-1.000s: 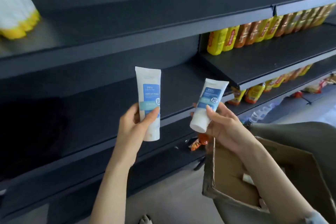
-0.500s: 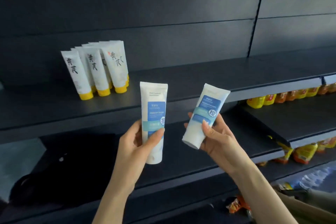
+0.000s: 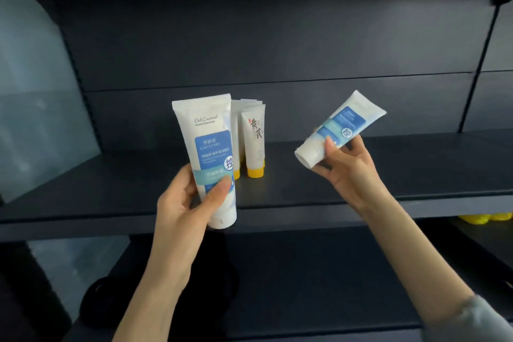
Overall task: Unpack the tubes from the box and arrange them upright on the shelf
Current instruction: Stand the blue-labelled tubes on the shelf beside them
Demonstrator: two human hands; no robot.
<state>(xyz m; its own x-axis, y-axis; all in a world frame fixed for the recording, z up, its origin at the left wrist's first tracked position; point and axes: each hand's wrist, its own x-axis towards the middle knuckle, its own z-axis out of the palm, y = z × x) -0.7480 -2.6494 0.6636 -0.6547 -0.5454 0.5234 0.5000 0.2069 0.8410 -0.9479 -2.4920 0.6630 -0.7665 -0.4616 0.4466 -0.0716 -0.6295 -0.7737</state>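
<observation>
- The left hand (image 3: 191, 203) grasps a white plastic tube with a blue label (image 3: 211, 153), thumb across its front and fingers curled behind; the tube is nearly upright, cap down, held in front of the shelf edge and not resting on it
- The right hand (image 3: 349, 166) pinches a second white blue-labelled tube (image 3: 340, 130) near its cap end between thumb and fingers; it is tilted, cap low to the left, crimped end high to the right, in the air above the board
- The dark grey metal shelf (image 3: 361, 175) carries a small cluster of white tubes with yellow caps (image 3: 254, 144), upright on their caps, just behind the left hand's tube
- Yellow items (image 3: 483, 216) show beneath the shelf at the right, too hidden to identify
</observation>
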